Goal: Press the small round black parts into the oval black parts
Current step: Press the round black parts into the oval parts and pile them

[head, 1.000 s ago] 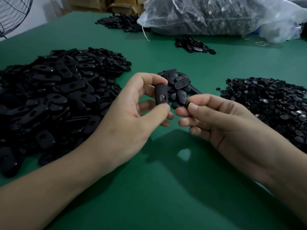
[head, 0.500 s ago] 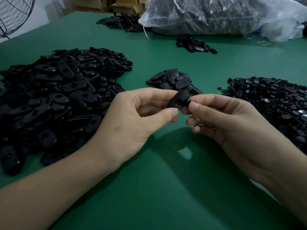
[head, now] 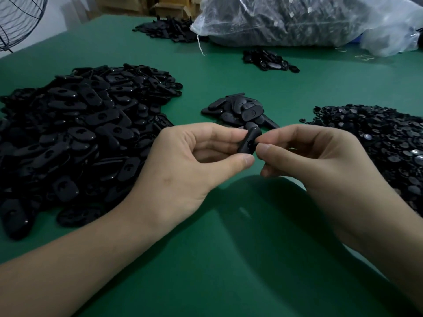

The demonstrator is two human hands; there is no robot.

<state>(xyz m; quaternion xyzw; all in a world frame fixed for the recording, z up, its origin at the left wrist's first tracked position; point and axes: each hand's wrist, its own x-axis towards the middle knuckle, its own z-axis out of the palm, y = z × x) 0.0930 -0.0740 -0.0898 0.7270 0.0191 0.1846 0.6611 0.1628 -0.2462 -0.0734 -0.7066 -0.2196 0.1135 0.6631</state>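
1. One oval part [head: 249, 140] was held tilted just above the green table [head: 229, 259], pinched by the left hand [head: 187, 165] between thumb and forefinger.
2. The right hand [head: 320, 165] had its fingers curled, with thumb and forefinger tips closed on the same oval part from the other side. The small round part was not visible, hidden under those fingertips, so I could not tell whether it was seated.
3. Step judged: mid-press on this single piece.
4. Progress judged early.
   - The middle pile [head: 240, 110] just behind the hands looked like finished pieces. It held roughly a dozen, overlapping, so no exact count.
   - The oval pile [head: 80, 133] on the left was far bigger, with many open holes showing. It was too many to count.
   - The round-part heap [head: 377, 143] on the right was likewise uncountable.
5. Counts:
   - two hands
   - one held oval part
   - five heaps on the table: those three, plus a far pile [head: 169, 28] and a small far pile [head: 267, 59], whose contents were too small to tell
   - one plastic bag [head: 309, 19] stuffed with dark parts
   - one fan [head: 18, 19] at the left edge
   - cardboard boxes [head: 169, 8] behind, number unclear
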